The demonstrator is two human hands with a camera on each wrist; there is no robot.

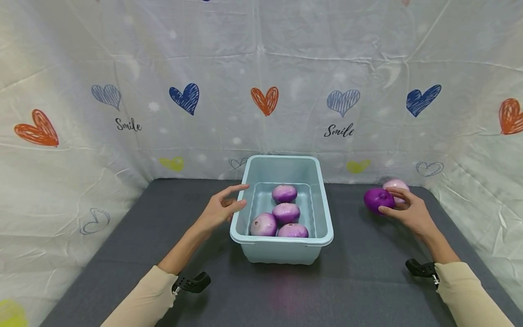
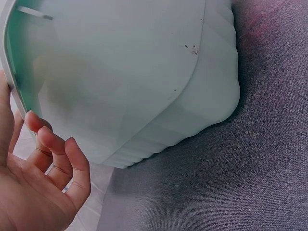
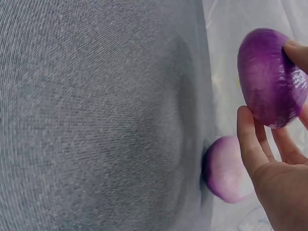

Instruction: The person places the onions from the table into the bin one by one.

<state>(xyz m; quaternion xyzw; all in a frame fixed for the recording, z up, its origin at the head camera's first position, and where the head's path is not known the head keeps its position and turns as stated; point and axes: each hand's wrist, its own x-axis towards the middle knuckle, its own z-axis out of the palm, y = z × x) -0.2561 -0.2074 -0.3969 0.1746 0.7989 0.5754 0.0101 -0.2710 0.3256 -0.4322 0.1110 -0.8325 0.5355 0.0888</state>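
My right hand [image 1: 412, 213] holds a purple onion [image 1: 377, 200] between thumb and fingers, above the right part of the table. In the right wrist view the onion [image 3: 269, 77] looks glossy and oval. Behind it another, paler onion [image 3: 227, 168] rests on the table near the back edge. My left hand [image 1: 218, 209] is at the left rim of a light blue plastic tub [image 1: 282, 252], thumb and index finger apart. Its other fingers [image 2: 78, 168] bend loosely beside the tub wall; whether they touch the rim I cannot tell. Several purple-white onions [image 1: 286, 212] lie inside the tub.
A dark grey cloth [image 1: 351, 290] covers the table. White curtain [image 1: 302, 104] with printed hearts hangs right behind the tub and along both sides. Black straps [image 1: 422, 269] circle both wrists, below beige sleeves.
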